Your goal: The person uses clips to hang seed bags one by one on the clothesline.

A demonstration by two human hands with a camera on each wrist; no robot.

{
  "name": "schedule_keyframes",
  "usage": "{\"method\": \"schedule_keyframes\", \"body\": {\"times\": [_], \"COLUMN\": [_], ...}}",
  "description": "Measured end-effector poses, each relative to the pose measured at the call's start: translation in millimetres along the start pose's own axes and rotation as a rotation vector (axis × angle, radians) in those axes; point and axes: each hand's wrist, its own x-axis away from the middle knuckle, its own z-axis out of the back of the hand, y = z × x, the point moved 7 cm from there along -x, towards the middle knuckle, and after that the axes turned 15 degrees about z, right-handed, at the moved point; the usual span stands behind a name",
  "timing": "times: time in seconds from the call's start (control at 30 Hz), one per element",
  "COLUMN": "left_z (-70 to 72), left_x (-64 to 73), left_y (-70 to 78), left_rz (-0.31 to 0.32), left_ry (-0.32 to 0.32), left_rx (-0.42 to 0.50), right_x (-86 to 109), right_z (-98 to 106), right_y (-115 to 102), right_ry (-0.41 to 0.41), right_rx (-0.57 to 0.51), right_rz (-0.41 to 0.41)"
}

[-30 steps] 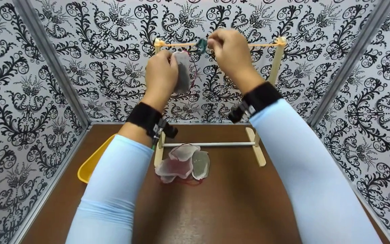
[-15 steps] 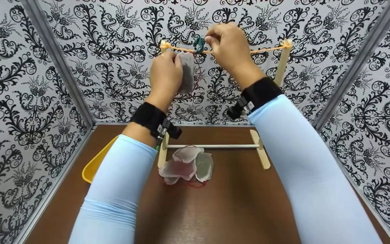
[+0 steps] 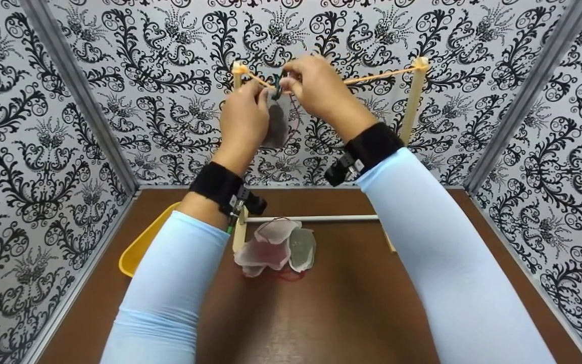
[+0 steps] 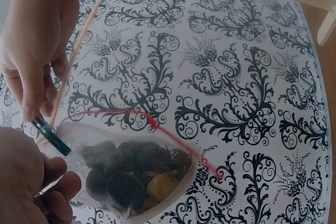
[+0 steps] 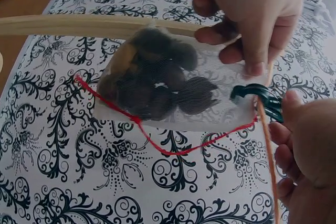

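My left hand [image 3: 245, 114] pinches the top edge of a sheer white mesh pouch [image 5: 152, 77] filled with dark stones and one yellowish stone. A red drawstring [image 5: 173, 151] trails from the pouch. Beside it, my right hand [image 3: 316, 91] pinches a dark green clothespin [image 5: 262, 97] between thumb and fingers. The clothespin sits over the orange cord [image 3: 379, 77] and the pouch's top edge in the right wrist view. Whether its tips grip the mesh, I cannot tell. The cord sags toward both hands from the tops of two wooden posts [image 3: 412, 106].
Several mesh pouches [image 3: 263, 253] with red strings lie piled on the brown table [image 3: 291, 318] near the stand's left foot. A white crossbar [image 3: 316, 219] joins the stand's base. A yellow container [image 3: 142, 242] stands partly behind my left arm. Patterned walls [image 3: 43, 126] enclose the table.
My right hand has moved left and down with the clothespin, up to the pouch's top edge. The cord, nearly straight before, now dips toward the hands. My left hand keeps holding the pouch.
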Motion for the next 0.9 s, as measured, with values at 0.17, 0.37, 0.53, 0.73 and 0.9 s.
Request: {"method": "schedule_keyframes", "body": {"times": [0.17, 0.37, 0.53, 0.73, 0.9], "left_z": [-7.9, -18.7, -24.8, -29.7, -35.4], "left_x": [2.4, 6.5, 11.1, 20.7, 31.3], "left_y": [-7.8, -25.2, -40.4, -62.2, -101.2], "left_rz": [-0.010, -0.020, -0.054, -0.070, -0.047], "left_ry": [-0.005, -0.026, -0.015, 0.010, 0.010], "left_rx": [0.014, 0.066, 0.114, 0.131, 0.134], "right_x": [14.8, 48.7, 89.4, 149.5, 202.4], "right_z": [-2, 7, 2, -28, -63], "right_y": [2, 8, 29, 62, 98], "right_ry": [-0.019, 0.179, 0.274, 0.240, 0.196], "right_rx": [-0.008, -0.076, -0.150, -0.129, -0.095], "right_rz": [0.027, 0.093, 0.048, -0.015, -0.050]}}
